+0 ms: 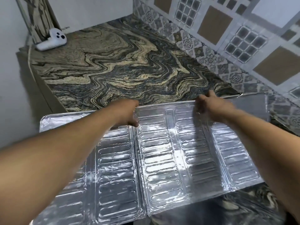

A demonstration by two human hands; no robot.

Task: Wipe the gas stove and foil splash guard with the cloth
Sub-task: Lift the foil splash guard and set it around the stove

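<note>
Swirled grey-and-cream stone makes up the countertop (pixel 113 65), running back to a patterned tile wall (pixel 227 46) on the right. Across the near part of that counter stands the foil splash guard (pixel 162 159), a folding sheet of embossed silver panels, leaning toward me and opened out in several sections. Both of the person's hands are at its top edge. The left hand (pixel 129 116) is closed over the rim near a fold, thumb on the near face and the fingers hidden behind. The right hand (pixel 212 108) pinches the rim further along, fingers curled over the edge.

No cloth shows in either hand, and neither cloth nor gas stove is anywhere in sight, so I take this to be handling or positioning the guard rather than wiping it. Next, I'd guess, the guard needs setting down steady, one hand freed to fetch the cloth, the other bracing the thin foil so it doesn't buckle.

Far back at the left corner lies a white controller (pixel 53 40), well apart from the work.
</note>
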